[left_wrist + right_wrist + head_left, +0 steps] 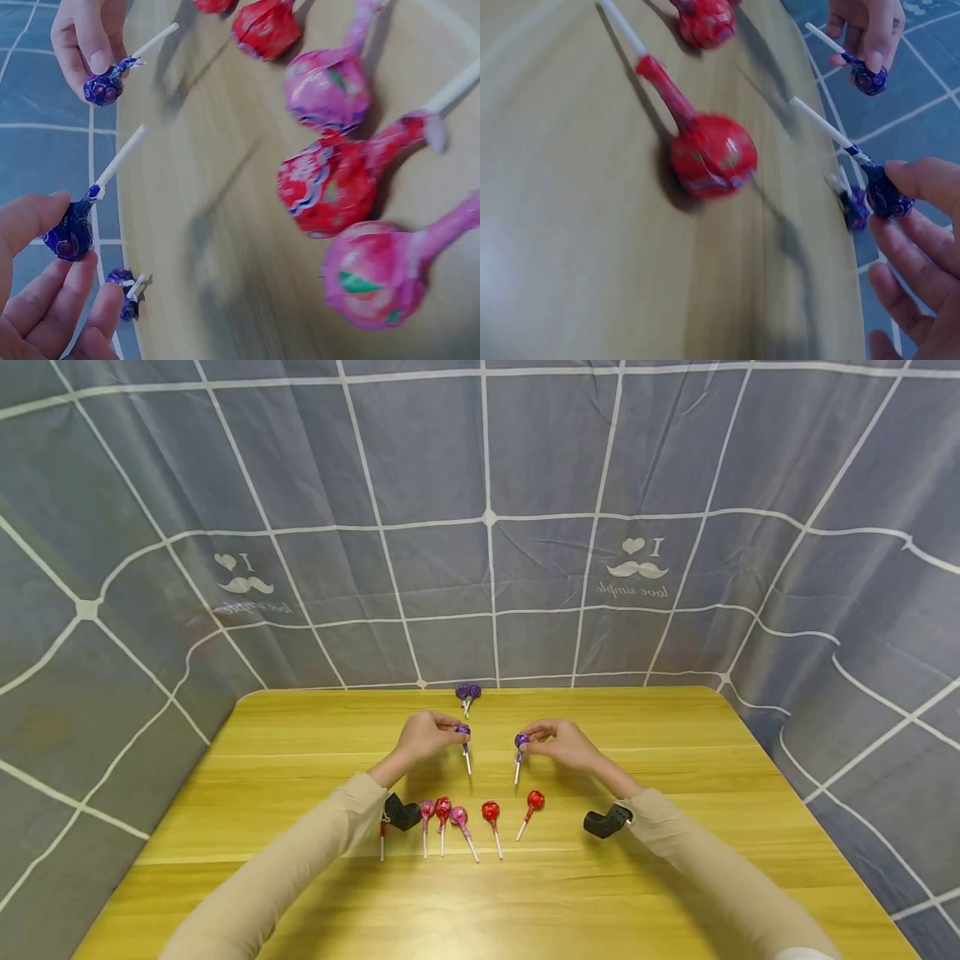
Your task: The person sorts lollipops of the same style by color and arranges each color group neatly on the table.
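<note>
My left hand (428,735) pinches a purple-wrapped lollipop (69,234) by its candy head, the white stick pointing back toward me. To its right, my right hand (562,744) pinches another purple lollipop (889,193) between thumb and fingers, stick angled the same way. Both are held over the table, a small gap apart. Two more purple lollipops (468,692) lie together at the table's far edge. Nearer me is a row of red and pink lollipops, among them a pink lollipop (459,816) and a red lollipop (535,799) at the right end.
The wooden table (600,893) ends at a grey checked cloth (555,568) that hangs behind and on both sides. A black wrist camera (401,812) on the left wrist partly covers a red lollipop at the row's left end.
</note>
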`<act>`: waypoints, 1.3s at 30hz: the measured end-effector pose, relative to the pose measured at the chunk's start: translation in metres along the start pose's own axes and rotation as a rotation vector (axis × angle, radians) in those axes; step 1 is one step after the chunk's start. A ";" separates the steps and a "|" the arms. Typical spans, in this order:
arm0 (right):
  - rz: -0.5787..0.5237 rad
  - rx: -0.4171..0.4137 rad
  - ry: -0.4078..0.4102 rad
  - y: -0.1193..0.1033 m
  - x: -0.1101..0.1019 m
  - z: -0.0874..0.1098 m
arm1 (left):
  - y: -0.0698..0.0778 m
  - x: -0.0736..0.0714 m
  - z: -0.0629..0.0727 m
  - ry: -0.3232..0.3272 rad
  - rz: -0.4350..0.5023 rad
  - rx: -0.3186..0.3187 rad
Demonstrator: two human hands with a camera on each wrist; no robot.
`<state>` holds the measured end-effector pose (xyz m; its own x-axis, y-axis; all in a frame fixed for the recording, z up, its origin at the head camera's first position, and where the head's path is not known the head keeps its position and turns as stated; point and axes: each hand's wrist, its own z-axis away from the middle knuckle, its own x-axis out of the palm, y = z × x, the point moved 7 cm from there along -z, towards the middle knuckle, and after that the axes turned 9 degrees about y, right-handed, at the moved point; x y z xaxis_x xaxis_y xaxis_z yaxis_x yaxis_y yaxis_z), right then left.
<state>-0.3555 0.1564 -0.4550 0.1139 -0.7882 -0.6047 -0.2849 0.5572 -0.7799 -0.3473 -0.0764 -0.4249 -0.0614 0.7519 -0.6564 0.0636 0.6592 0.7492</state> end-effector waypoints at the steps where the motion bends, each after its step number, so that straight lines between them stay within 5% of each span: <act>1: 0.001 0.002 0.003 0.001 -0.001 -0.003 | 0.000 0.000 -0.002 0.008 -0.002 -0.002; 20: -0.008 0.026 0.059 0.017 -0.019 -0.061 | 0.009 0.023 -0.052 0.082 -0.033 -0.009; 39: 0.014 0.081 0.079 0.025 -0.018 -0.091 | 0.019 0.048 -0.090 0.131 -0.026 -0.021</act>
<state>-0.4512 0.1607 -0.4494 0.0343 -0.7967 -0.6033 -0.2075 0.5849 -0.7841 -0.4388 -0.0286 -0.4340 -0.1922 0.7267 -0.6596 0.0395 0.6773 0.7347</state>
